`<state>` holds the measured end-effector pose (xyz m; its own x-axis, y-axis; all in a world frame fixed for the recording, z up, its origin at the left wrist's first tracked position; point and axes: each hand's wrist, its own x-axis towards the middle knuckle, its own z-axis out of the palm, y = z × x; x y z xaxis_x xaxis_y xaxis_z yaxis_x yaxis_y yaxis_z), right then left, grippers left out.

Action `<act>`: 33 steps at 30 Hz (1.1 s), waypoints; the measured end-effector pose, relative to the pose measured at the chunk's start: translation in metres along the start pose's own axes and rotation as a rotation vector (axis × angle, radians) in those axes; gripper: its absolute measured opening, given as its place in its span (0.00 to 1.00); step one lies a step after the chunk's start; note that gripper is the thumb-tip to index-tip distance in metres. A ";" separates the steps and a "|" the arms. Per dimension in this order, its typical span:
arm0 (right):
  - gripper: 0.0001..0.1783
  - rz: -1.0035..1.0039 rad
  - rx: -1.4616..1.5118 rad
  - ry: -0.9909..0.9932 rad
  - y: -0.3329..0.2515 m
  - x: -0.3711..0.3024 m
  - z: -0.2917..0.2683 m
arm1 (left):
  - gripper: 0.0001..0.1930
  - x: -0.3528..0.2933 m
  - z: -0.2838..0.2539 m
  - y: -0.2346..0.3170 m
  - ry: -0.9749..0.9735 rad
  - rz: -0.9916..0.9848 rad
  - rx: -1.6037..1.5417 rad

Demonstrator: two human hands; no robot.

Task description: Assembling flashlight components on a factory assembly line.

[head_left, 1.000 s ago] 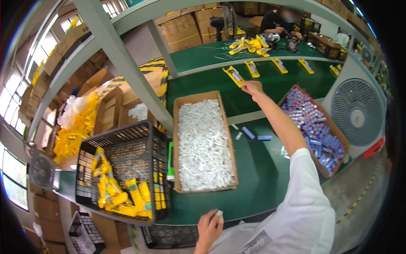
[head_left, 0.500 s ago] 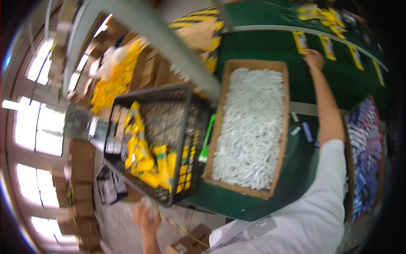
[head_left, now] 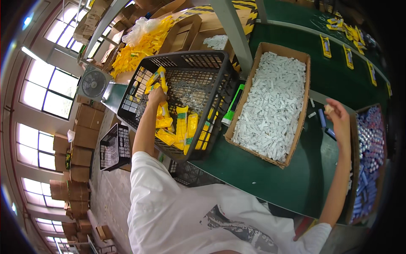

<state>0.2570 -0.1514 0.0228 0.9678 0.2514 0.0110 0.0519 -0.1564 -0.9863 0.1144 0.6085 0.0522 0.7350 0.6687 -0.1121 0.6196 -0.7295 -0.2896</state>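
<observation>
My left hand (head_left: 157,97) reaches into a black plastic crate (head_left: 182,155), its fingers closed on a yellow packet (head_left: 161,111) among several others. More yellow packets (head_left: 182,127) lie at the crate's near side. My right hand (head_left: 339,120) hovers above the green table, fingers apart and half bent; a small pale patch shows at its fingertips, too small to make out. Close to it on the table lie blue sticks (head_left: 322,118) and small white pieces (head_left: 312,114). Between my hands stands a cardboard box (head_left: 229,134) full of small white plastic pieces (head_left: 270,106).
A second cardboard box (head_left: 354,186) of blue and silver pieces stands at the right. Yellow packets (head_left: 348,58) lie in a row on the green belt beyond. A green-and-white tool (head_left: 233,105) rests between crate and box. A grey post (head_left: 231,31) rises behind the crate.
My left hand has gone from outside the crate's near corner into it, onto a yellow packet. My right hand has drawn back from a packet on the belt. The view has shifted.
</observation>
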 end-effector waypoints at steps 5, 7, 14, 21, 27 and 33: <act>0.15 -0.029 0.106 0.161 0.010 -0.151 0.020 | 0.28 -0.005 0.005 0.014 0.055 -0.022 -0.050; 0.14 0.046 0.055 0.216 0.020 -0.196 0.022 | 0.26 -0.021 0.001 0.031 0.212 0.038 -0.079; 0.13 0.133 0.127 0.285 0.054 -0.265 0.021 | 0.18 -0.081 -0.084 0.060 0.719 0.532 -0.664; 0.15 0.113 0.052 0.156 0.030 -0.225 0.024 | 0.12 -0.249 -0.157 0.114 0.912 0.780 -0.707; 0.17 -0.130 -0.464 0.349 0.019 -0.125 0.015 | 0.19 -0.395 -0.104 0.202 0.512 1.200 -1.212; 0.09 -0.222 -1.280 0.324 0.036 -0.065 0.001 | 0.15 -0.461 0.006 0.275 0.162 1.501 -1.104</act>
<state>0.1959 -0.1728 -0.0137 0.9141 0.1793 0.3636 0.2346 -0.9654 -0.1136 -0.0554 0.1008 0.0188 0.7409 -0.5062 0.4414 -0.6583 -0.4171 0.6266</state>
